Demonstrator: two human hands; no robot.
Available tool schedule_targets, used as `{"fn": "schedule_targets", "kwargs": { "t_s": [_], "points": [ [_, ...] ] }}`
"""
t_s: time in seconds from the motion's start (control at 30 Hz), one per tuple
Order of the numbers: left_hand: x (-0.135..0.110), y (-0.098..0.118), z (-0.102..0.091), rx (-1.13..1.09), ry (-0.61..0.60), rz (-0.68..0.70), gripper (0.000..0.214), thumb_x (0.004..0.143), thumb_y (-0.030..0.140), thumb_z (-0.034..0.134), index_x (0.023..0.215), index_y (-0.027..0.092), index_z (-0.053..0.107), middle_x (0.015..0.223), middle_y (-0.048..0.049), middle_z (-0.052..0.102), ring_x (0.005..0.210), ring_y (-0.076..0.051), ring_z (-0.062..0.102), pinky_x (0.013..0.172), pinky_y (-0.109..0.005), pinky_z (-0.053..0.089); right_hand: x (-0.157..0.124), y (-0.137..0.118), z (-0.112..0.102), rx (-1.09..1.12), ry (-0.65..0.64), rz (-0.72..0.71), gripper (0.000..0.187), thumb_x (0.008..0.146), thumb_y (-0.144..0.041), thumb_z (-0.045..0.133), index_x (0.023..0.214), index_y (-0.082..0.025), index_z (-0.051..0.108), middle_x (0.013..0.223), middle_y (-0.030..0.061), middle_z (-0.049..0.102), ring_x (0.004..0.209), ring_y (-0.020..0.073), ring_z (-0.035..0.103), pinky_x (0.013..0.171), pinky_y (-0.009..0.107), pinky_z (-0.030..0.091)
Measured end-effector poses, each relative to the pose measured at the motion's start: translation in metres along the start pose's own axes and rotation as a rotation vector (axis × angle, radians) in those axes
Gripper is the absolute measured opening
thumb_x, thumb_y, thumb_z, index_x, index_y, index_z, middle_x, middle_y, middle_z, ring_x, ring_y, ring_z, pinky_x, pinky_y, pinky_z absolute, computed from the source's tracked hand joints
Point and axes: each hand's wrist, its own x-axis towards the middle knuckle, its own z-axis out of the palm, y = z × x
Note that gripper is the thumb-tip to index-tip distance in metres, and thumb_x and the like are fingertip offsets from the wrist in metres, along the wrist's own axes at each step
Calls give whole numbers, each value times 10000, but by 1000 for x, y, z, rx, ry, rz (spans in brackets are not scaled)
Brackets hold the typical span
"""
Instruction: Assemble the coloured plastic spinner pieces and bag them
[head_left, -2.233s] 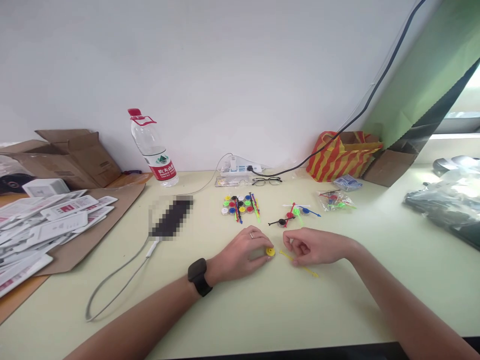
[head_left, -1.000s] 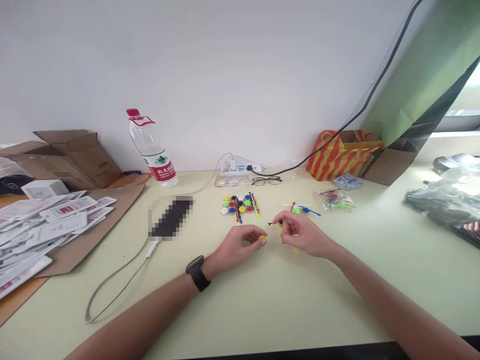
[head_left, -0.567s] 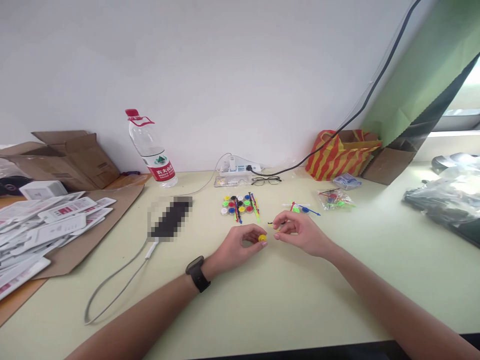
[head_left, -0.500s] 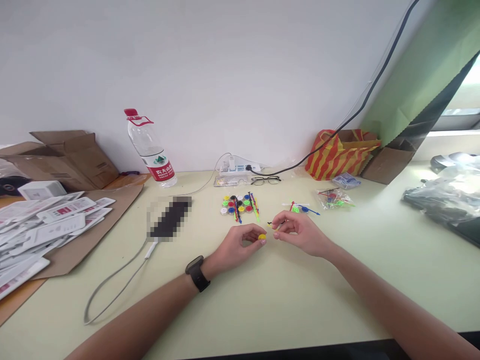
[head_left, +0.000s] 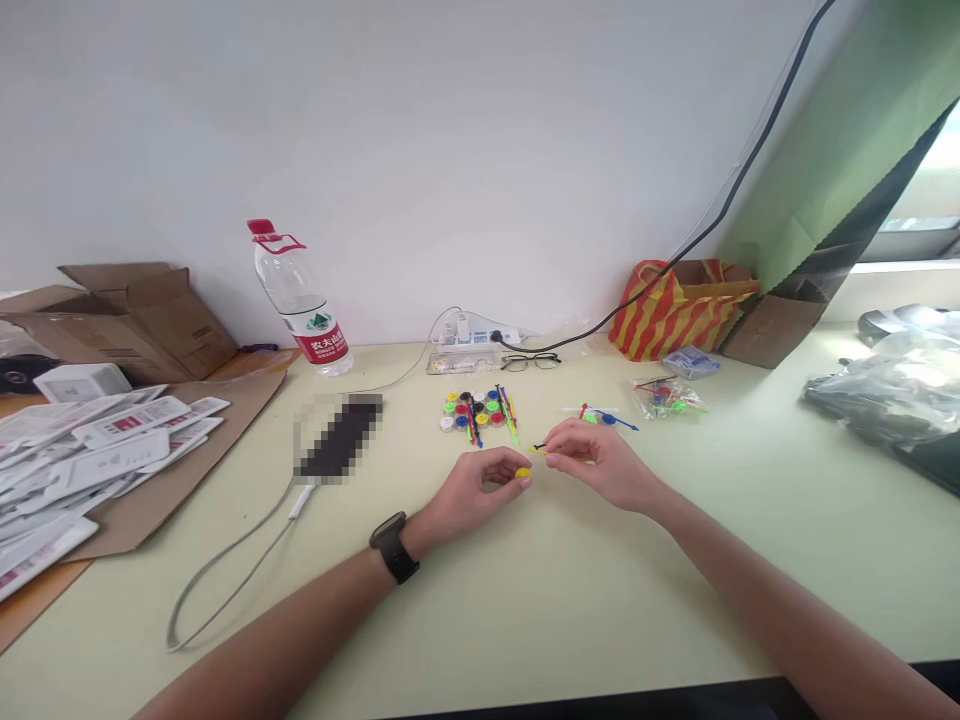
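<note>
Between the thumb and fingers of my left hand [head_left: 487, 482] is a small round yellow plastic disc [head_left: 523, 473]. My right hand [head_left: 600, 462] faces it, thumb and forefinger closed on a thin yellow plastic stick [head_left: 535, 450] whose tip points left, toward the disc. A small black piece [head_left: 541, 445] shows beside the stick; most of it is hidden by my fingers. Beyond my hands, several coloured discs [head_left: 461, 409] lie in rows, with coloured sticks [head_left: 508, 412] across and beside them. More discs and a blue arrow-tipped stick [head_left: 622, 423] lie behind my right hand.
A clear bag of coloured parts [head_left: 670, 398] lies at the back right, near a striped bag [head_left: 645, 320]. Eyeglasses [head_left: 530, 361] rest before a power strip [head_left: 480, 336]. A large bottle [head_left: 319, 330], a blurred dark device [head_left: 341, 440] and its cable [head_left: 225, 590] are on the left.
My right thumb and forefinger have closed together around the yellow stick, and more of its tip shows to the left. My left hand with the yellow disc has barely moved.
</note>
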Motion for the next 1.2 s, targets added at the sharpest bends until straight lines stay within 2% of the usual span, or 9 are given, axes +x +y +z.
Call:
{"fn": "schedule_targets", "kwargs": {
  "t_s": [0.1,0.17,0.3,0.47,0.7,0.8,0.93,1.07,1.2],
  "points": [
    [0,-2,-1,-9,-1,-14,294,935,391,713,1102,151,743,980,-72,748,872,-182,687,849,-318,581,0,-1,-1,-99,-12,-18,230,953,-411,661,975,-220,787,921,68,691,784,201,642,694,349,553],
    [1,-4,-1,-22,2,-37,315,930,394,720,1122,146,750,978,-78,751,866,-184,689,835,-315,583,-1,-2,-1,-141,-19,-39,238,978,-382,618,1039,-234,794,923,73,687,799,211,633,666,342,529],
    [2,-6,-1,-64,-1,-56,323,918,387,739,1124,138,760,1019,-96,764,923,-211,713,877,-335,594,-3,-5,0,-151,-57,-115,279,1013,-298,533,1128,-259,785,981,85,692,909,236,646,758,374,544],
    [2,-1,-1,-79,16,-34,391,884,363,783,1212,154,752,1169,-114,762,998,-245,740,945,-375,608,-6,-5,10,6,-100,-103,284,990,-254,584,1234,-265,729,1124,85,736,1056,249,685,920,417,573],
    [2,3,-1,-63,-12,17,297,940,351,722,1169,167,764,1128,-101,775,1049,-254,734,952,-372,604,-7,3,21,39,-91,-139,197,951,-218,642,1135,-243,709,1105,79,719,1022,225,703,947,396,592],
    [1,1,-1,-30,6,41,264,947,340,709,1133,160,762,1103,-99,776,1017,-239,735,945,-363,604,-7,2,20,-59,-56,-196,119,960,-230,632,1050,-237,710,1076,80,681,963,212,686,890,373,599],
    [-2,2,1,64,45,81,228,934,314,711,1099,166,767,1067,-88,775,964,-213,737,912,-335,613,-8,-1,17,-265,-90,-217,99,981,-226,601,932,-233,686,941,56,686,818,196,645,769,351,563],
    [-4,5,0,159,63,142,197,934,277,691,1091,187,768,1022,-67,779,918,-190,734,864,-306,609,-10,-1,16,-332,-108,-210,87,979,-206,603,928,-235,668,862,29,685,751,181,607,713,329,515],
    [-4,5,-1,223,100,180,118,906,257,721,983,186,775,902,-46,784,794,-167,727,770,-280,591,-9,-2,15,-296,-94,-222,93,979,-202,598,942,-234,677,854,26,670,748,176,601,710,319,507]
  ]
}}
